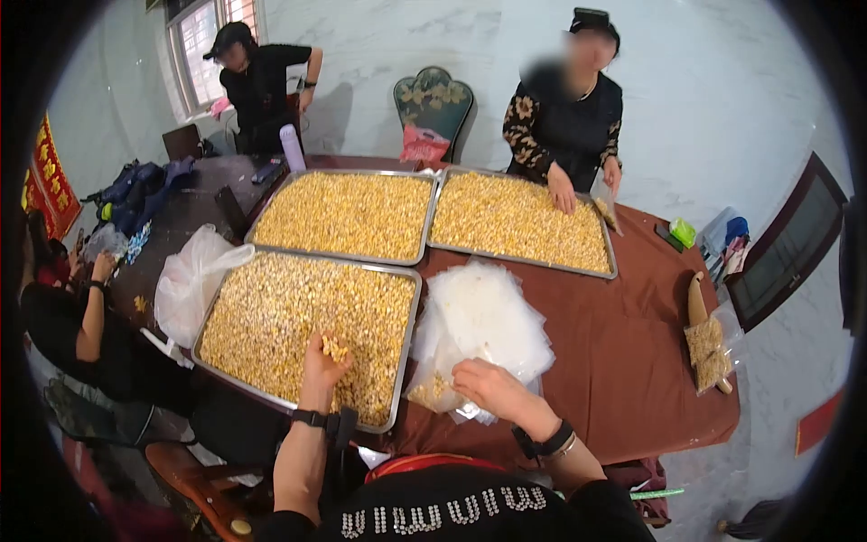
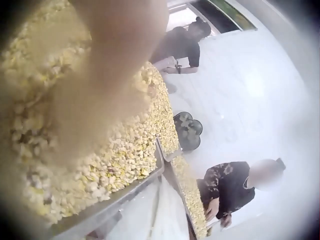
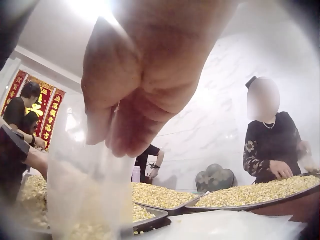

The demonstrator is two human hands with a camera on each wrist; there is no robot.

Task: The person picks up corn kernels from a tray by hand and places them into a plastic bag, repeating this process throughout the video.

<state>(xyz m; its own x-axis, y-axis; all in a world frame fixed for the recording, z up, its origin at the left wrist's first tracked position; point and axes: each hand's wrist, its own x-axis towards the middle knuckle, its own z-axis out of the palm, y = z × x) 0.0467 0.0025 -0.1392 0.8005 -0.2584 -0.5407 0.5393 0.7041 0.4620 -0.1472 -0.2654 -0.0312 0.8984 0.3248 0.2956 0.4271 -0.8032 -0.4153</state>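
In the head view the left hand [image 1: 322, 369] is over the near tray [image 1: 417, 312] of yellow kernels [image 1: 298, 307], fingers curled round a small heap of them. The left wrist view shows that hand [image 2: 110, 65] blurred above the kernels. To the right of the tray, the right hand [image 1: 495, 390] pinches the rim of a clear plastic bag [image 1: 432, 394] with some kernels at its bottom. In the right wrist view, thumb and fingers [image 3: 132, 120] grip the upright bag [image 3: 85, 185] at its top.
Two more kernel trays [image 1: 343, 215] [image 1: 519, 221] lie behind. Flat clear bags [image 1: 483, 312] are stacked beside the near tray, a white plastic bag [image 1: 194, 280] at its left. Filled bags [image 1: 709, 352] lie at the right edge. A person [image 1: 578, 117] works across the table.
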